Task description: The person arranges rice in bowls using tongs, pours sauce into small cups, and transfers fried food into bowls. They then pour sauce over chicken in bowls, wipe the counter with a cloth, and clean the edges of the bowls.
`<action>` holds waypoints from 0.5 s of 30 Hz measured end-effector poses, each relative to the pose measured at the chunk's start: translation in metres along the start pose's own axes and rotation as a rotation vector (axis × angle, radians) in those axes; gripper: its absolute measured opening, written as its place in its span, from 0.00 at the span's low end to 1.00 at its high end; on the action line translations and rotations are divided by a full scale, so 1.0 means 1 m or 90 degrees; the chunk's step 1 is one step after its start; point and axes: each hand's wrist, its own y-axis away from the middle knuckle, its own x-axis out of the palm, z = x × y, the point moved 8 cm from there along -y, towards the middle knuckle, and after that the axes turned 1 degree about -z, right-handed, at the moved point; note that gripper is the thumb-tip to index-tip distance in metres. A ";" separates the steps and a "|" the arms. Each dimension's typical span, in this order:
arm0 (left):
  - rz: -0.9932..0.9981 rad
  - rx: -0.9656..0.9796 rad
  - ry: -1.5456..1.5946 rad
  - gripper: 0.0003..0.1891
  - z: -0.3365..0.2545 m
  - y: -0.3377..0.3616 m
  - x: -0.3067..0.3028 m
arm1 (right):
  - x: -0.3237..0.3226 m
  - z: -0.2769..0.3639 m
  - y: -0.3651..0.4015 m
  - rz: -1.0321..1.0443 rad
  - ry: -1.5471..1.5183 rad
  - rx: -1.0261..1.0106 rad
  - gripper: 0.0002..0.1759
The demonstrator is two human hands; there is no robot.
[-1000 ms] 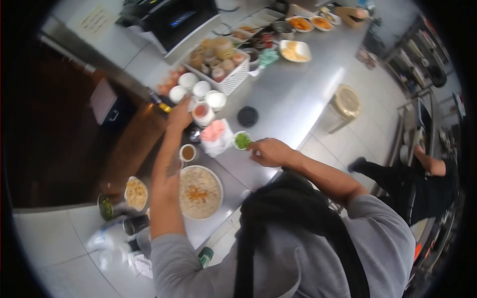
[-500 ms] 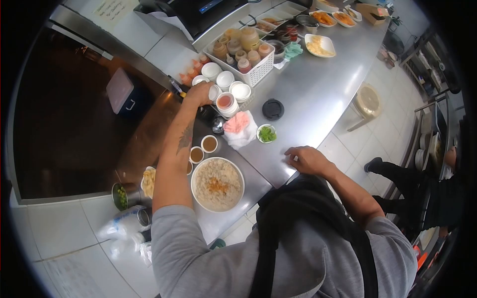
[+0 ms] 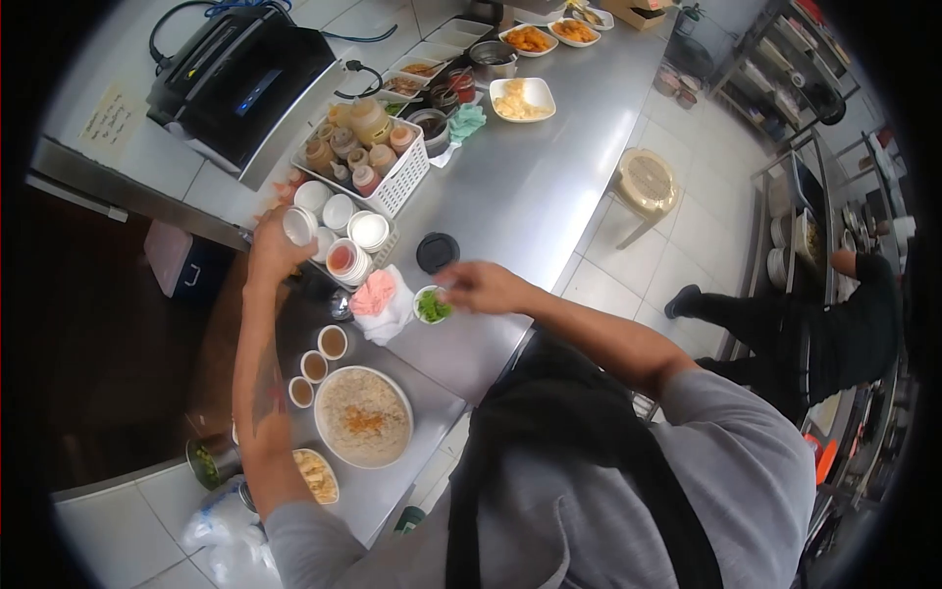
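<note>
My left hand (image 3: 275, 243) is closed on a small clear-white cup (image 3: 299, 226) at the rack of stacked white cups (image 3: 368, 231). Just above the small cup of chopped green herbs (image 3: 432, 305) is my right hand (image 3: 478, 289), its fingers loosely apart and slightly blurred, with nothing visible in them. Near the counter's front stands a large round bowl (image 3: 365, 417) of pale food with an orange-brown topping. Beside it are three small cups of brown sauce (image 3: 314, 367). A pink and white cloth (image 3: 381, 299) lies between the herb cup and the rack.
A white basket (image 3: 397, 182) of sauce bottles stands behind the cups. A black lid (image 3: 437, 252), a white dish (image 3: 522, 99) and plates of orange food (image 3: 528, 39) are on the steel counter. A stool (image 3: 646, 185) and another person (image 3: 834, 334) are at the right.
The view has shifted, moving the counter left and down in the frame. My right hand has moved from the counter edge to the herb cup. My left hand has lifted a cup at the rack.
</note>
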 end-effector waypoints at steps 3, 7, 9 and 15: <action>0.056 -0.009 0.081 0.35 -0.089 0.012 0.012 | -0.015 0.014 -0.044 0.042 -0.357 0.064 0.28; 0.129 0.075 0.171 0.41 -0.192 0.011 0.114 | -0.048 -0.017 -0.058 0.109 -0.683 0.147 0.31; 0.160 -0.065 0.175 0.43 -0.211 0.002 0.167 | -0.089 -0.085 -0.065 0.077 -0.588 0.186 0.30; 0.183 -0.299 0.055 0.48 -0.239 -0.013 0.281 | -0.235 -0.115 -0.119 -0.097 0.235 0.016 0.21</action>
